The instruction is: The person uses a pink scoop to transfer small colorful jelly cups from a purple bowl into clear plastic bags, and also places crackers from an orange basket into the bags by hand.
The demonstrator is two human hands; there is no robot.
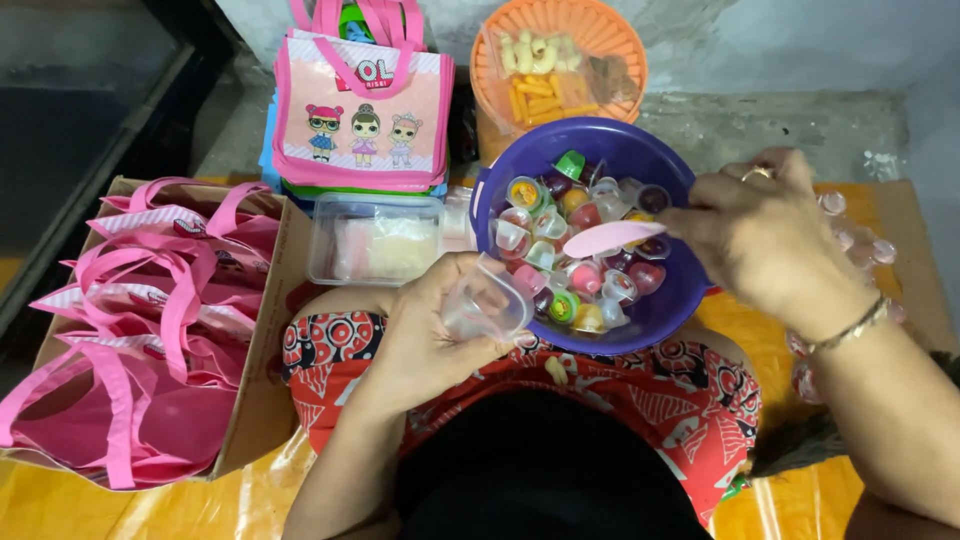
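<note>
My left hand point(425, 335) holds a small clear plastic cup point(487, 303) over my lap, tilted toward a purple bowl point(672, 305). The bowl rests on my knees and is full of several small jelly cups in mixed colours. My right hand point(765, 240) reaches over the bowl from the right and holds a pink spoon point(612, 237) whose flat end points left above the jelly cups. A ring and a gold bracelet are on that hand and wrist.
A cardboard box point(262, 400) of pink tote bags lies at left. Upright pink cartoon bags point(362, 110) stand behind, beside an orange basket point(600, 25) of snacks. A clear lidded container point(375, 245) sits by my knee. Loose jelly cups point(868, 245) lie at right.
</note>
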